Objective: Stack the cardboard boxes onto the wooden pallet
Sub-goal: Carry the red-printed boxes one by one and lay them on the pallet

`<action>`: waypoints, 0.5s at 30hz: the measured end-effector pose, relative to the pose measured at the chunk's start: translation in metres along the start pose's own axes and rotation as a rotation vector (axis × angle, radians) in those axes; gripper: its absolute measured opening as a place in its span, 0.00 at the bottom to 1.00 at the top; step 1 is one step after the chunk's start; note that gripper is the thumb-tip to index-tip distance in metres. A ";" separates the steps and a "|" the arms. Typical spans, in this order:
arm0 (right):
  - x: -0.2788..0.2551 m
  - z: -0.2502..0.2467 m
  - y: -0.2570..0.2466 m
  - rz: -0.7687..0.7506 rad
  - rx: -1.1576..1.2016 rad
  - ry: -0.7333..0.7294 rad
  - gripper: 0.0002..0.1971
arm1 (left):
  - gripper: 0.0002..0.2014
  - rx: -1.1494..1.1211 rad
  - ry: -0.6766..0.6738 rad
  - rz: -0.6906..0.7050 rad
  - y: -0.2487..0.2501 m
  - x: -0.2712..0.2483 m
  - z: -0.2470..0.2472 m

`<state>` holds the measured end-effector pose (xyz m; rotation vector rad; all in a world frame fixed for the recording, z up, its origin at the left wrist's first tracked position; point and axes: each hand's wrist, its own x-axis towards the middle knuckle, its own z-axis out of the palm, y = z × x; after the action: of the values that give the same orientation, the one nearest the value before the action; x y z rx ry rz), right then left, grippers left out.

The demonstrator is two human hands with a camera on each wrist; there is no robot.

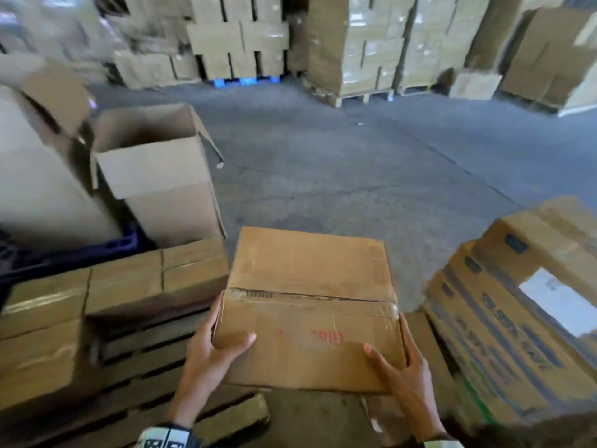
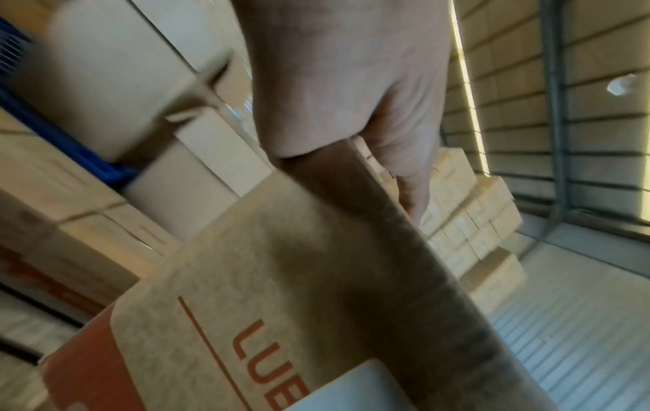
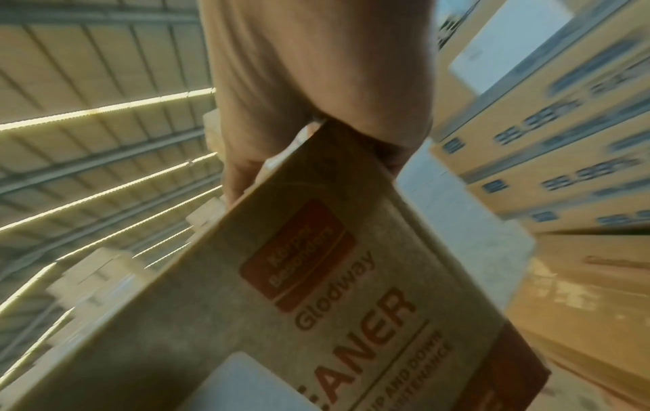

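Cardboard box (image 1: 310, 305) held between left hand (image 1: 214, 347) and right hand (image 1: 403, 370), each gripping a near corner, above wooden pallet (image 1: 155, 383); stacked boxes (image 1: 97, 292) at left.

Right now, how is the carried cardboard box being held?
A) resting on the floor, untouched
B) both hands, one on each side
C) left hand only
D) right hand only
B: the left hand and the right hand grip opposite sides of the cardboard box, thumbs on top.
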<state>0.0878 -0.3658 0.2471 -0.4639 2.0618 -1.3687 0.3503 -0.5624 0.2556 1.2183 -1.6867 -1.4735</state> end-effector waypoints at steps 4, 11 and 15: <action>0.011 0.026 -0.020 -0.102 -0.196 -0.183 0.54 | 0.44 0.004 0.244 -0.045 -0.007 -0.058 -0.029; -0.002 0.081 -0.020 -0.172 -0.432 -0.412 0.57 | 0.40 0.016 0.525 -0.120 -0.038 -0.144 -0.059; -0.014 0.105 -0.015 -0.245 -0.525 -0.506 0.57 | 0.39 0.048 0.601 -0.148 -0.056 -0.173 -0.068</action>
<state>0.1664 -0.4371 0.2359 -1.1848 1.9454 -0.7020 0.4953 -0.4345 0.2402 1.6380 -1.2472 -0.9986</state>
